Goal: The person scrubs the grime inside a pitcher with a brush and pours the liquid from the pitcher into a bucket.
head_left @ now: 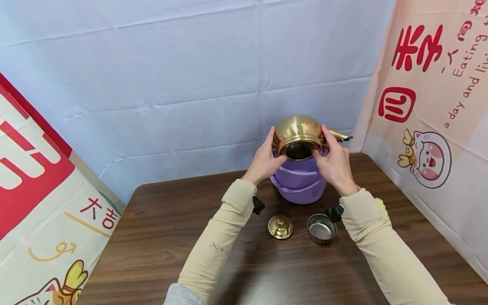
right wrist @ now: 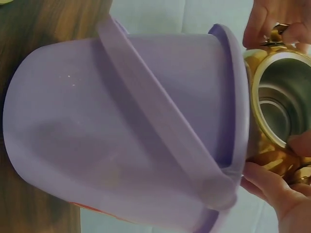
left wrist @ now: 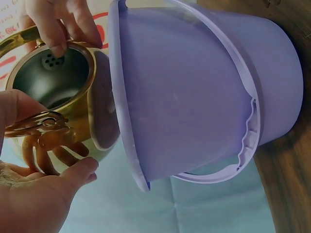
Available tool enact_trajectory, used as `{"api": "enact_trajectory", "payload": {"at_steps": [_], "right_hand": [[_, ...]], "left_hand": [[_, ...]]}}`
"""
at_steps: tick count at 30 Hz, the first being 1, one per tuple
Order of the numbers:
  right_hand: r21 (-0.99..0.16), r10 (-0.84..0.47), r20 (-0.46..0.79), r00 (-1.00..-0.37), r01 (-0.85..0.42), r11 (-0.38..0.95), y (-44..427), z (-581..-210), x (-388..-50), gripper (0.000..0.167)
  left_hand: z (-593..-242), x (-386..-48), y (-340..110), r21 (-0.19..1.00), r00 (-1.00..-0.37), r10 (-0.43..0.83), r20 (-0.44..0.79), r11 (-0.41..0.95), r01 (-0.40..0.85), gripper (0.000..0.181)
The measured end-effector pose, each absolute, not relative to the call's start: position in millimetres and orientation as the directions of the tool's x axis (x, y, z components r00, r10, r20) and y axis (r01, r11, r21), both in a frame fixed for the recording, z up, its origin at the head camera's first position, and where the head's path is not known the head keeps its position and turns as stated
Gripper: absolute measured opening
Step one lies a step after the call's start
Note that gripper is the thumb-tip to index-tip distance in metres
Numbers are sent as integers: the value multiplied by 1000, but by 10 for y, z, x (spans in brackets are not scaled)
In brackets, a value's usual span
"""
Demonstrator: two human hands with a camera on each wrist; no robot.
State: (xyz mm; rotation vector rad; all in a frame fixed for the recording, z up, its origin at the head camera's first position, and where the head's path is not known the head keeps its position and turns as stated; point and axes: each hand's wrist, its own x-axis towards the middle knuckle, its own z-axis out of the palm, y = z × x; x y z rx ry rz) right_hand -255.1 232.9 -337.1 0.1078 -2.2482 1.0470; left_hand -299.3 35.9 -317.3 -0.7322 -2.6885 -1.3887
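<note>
A shiny gold teapot (head_left: 299,127) is tipped on its side over the purple bucket (head_left: 299,188), its round lidless mouth facing me and its spout pointing right. My left hand (head_left: 265,159) grips its left side, and my right hand (head_left: 334,163) holds the spout side with the thumb at the rim. In the left wrist view, small holes show inside the teapot (left wrist: 58,104) near the spout. The gold lid (head_left: 280,227) and a steel strainer basket (head_left: 322,229) rest on the table below my hands. The bucket's inside is hidden.
The bucket stands near the back of the dark wooden table (head_left: 171,237), its handle (left wrist: 249,131) hanging down in front. Something yellow (head_left: 382,208) shows partly behind my right sleeve. A pale blue cloth (head_left: 190,84) hangs behind, with printed cloths at both sides.
</note>
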Motion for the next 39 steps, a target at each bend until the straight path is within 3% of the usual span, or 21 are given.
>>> {"api": "enact_trajectory", "payload": {"at_steps": [15, 27, 39], "right_hand": [[-687, 252, 615, -747, -350, 637, 2270, -3424, -2567, 69], [-685, 251, 541, -803, -248, 685, 2247, -3380, -2517, 71], [-697, 281, 594, -754, -306, 649, 2244, -3405, -2539, 74]], "left_hand": [[-3196, -2966, 408, 747, -888, 334, 316, 489, 450, 94], [-3242, -2980, 432, 675, -829, 365, 423, 484, 557, 95], [-3241, -2957, 438, 708, -837, 357, 414, 452, 543, 96]]}}
